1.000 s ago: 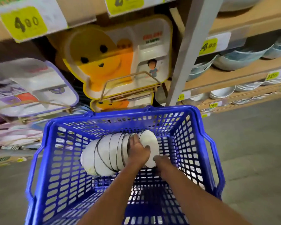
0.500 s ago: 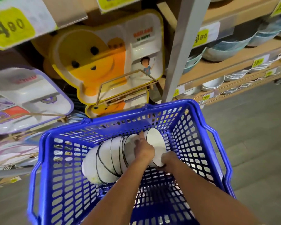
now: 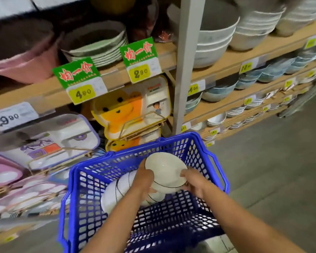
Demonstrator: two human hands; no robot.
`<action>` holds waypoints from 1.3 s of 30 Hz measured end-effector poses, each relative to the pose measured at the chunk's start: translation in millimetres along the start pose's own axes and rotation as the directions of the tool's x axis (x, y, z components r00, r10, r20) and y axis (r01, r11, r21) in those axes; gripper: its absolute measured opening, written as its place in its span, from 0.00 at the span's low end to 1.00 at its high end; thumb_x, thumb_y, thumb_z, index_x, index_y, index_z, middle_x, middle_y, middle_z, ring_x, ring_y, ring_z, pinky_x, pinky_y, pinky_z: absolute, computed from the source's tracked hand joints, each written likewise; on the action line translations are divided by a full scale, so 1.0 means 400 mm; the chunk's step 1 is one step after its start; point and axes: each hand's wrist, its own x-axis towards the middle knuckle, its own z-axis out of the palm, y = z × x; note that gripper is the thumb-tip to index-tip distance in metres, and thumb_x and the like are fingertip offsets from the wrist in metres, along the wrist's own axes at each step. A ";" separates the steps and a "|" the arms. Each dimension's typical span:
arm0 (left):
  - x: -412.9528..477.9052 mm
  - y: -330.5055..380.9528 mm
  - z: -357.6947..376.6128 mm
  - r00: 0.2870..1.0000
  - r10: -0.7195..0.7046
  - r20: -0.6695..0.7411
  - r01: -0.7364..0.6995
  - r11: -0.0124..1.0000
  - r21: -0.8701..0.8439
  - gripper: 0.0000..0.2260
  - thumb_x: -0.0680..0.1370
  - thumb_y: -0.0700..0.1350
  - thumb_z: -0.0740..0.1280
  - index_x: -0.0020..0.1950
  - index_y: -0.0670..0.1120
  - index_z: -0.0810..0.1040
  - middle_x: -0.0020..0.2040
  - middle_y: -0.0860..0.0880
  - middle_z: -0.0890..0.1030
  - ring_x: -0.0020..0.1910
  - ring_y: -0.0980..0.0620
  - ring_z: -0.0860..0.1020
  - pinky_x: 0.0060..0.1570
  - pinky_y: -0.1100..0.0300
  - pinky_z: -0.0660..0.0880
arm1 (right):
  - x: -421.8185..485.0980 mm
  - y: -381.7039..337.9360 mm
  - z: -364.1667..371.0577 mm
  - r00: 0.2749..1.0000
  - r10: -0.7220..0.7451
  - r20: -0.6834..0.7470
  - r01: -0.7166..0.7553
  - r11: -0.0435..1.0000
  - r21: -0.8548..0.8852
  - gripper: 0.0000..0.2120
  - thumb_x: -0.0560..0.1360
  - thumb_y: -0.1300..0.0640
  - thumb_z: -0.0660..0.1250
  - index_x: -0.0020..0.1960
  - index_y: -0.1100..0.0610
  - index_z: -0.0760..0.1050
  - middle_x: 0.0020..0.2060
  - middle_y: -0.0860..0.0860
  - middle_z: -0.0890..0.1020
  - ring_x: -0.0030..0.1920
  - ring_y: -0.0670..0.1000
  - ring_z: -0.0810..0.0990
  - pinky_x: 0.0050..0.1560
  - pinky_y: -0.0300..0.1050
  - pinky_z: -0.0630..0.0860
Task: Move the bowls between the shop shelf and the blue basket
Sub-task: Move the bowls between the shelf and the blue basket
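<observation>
Head view is showing both hands holding one white bowl (image 3: 165, 172) above the far end of the blue basket (image 3: 195, 148). The left hand (image 3: 144, 179) is curling round its left edge, and the right hand (image 3: 194, 181) is gripping its right edge. Below it, a row of bowls (image 3: 115, 194) is lying sideways inside the basket. The shop shelf (image 3: 217, 59) is standing just behind, carrying stacked grey bowls (image 3: 213, 39).

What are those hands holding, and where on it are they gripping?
A white bowl, held by its rim: left hand on the left edge, right hand on the right edge.
</observation>
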 end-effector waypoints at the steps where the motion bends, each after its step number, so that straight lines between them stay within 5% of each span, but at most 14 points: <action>1: -0.024 0.015 -0.013 1.000 0.001 0.031 0.000 0.999 -0.037 0.28 0.77 0.32 0.54 0.72 0.55 0.64 0.63 0.48 0.73 0.53 0.45 0.75 0.39 0.47 0.81 | -0.031 -0.020 0.001 0.999 -0.038 0.029 0.037 0.999 0.034 0.16 0.75 0.68 0.55 0.59 0.59 0.72 0.53 0.59 0.78 0.53 0.58 0.78 0.46 0.51 0.78; 7: -0.158 0.099 -0.073 0.973 0.120 0.200 -0.080 0.978 -0.194 0.25 0.72 0.34 0.59 0.61 0.60 0.73 0.56 0.53 0.79 0.51 0.45 0.80 0.40 0.46 0.81 | -0.221 -0.121 -0.007 0.959 -0.257 0.117 0.223 0.943 0.246 0.14 0.72 0.66 0.59 0.53 0.56 0.78 0.38 0.52 0.82 0.35 0.50 0.80 0.28 0.42 0.75; 12: -0.275 0.181 -0.072 0.952 0.208 0.222 -0.146 0.953 -0.266 0.20 0.71 0.33 0.58 0.52 0.57 0.75 0.50 0.50 0.80 0.50 0.43 0.79 0.33 0.48 0.80 | -0.355 -0.173 -0.037 0.882 -0.432 0.189 0.340 0.861 0.378 0.13 0.74 0.63 0.61 0.56 0.56 0.78 0.43 0.52 0.86 0.40 0.50 0.85 0.35 0.44 0.79; 19: -0.437 0.270 0.000 0.910 0.331 0.249 -0.269 0.930 -0.250 0.26 0.72 0.35 0.57 0.66 0.55 0.70 0.52 0.48 0.79 0.44 0.41 0.83 0.35 0.48 0.81 | -0.509 -0.226 -0.127 0.818 -0.550 0.168 0.457 0.799 0.391 0.14 0.76 0.60 0.59 0.59 0.55 0.77 0.48 0.54 0.86 0.47 0.54 0.84 0.45 0.55 0.82; 23: -0.518 0.315 0.079 0.893 0.388 0.230 -0.324 0.906 -0.271 0.20 0.73 0.37 0.58 0.62 0.51 0.73 0.49 0.46 0.79 0.37 0.43 0.83 0.30 0.51 0.80 | -0.576 -0.264 -0.214 0.790 -0.598 0.131 0.530 0.776 0.342 0.17 0.77 0.55 0.58 0.63 0.54 0.76 0.55 0.55 0.84 0.59 0.59 0.79 0.62 0.68 0.71; 28: -0.592 0.364 0.220 0.879 0.454 0.146 -0.390 0.860 -0.328 0.16 0.73 0.38 0.57 0.57 0.48 0.76 0.54 0.43 0.80 0.51 0.41 0.79 0.33 0.49 0.80 | -0.668 -0.322 -0.357 0.759 -0.643 0.097 0.589 0.743 0.320 0.15 0.77 0.54 0.58 0.61 0.54 0.76 0.51 0.53 0.85 0.55 0.57 0.81 0.49 0.58 0.81; 33: -0.664 0.424 0.357 0.880 0.464 0.097 -0.404 0.841 -0.360 0.11 0.72 0.38 0.58 0.51 0.46 0.76 0.50 0.42 0.79 0.47 0.40 0.79 0.30 0.49 0.79 | -0.748 -0.384 -0.512 0.729 -0.668 0.148 0.621 0.737 0.268 0.17 0.79 0.48 0.56 0.63 0.50 0.75 0.55 0.52 0.84 0.60 0.57 0.79 0.55 0.60 0.78; 39: -0.720 0.507 0.480 0.854 0.509 0.104 -0.448 0.823 -0.350 0.15 0.73 0.38 0.57 0.56 0.46 0.76 0.50 0.43 0.81 0.46 0.42 0.79 0.31 0.50 0.80 | -0.801 -0.462 -0.639 0.707 -0.693 0.140 0.658 0.717 0.231 0.16 0.80 0.46 0.55 0.62 0.50 0.75 0.54 0.51 0.84 0.57 0.54 0.81 0.48 0.54 0.80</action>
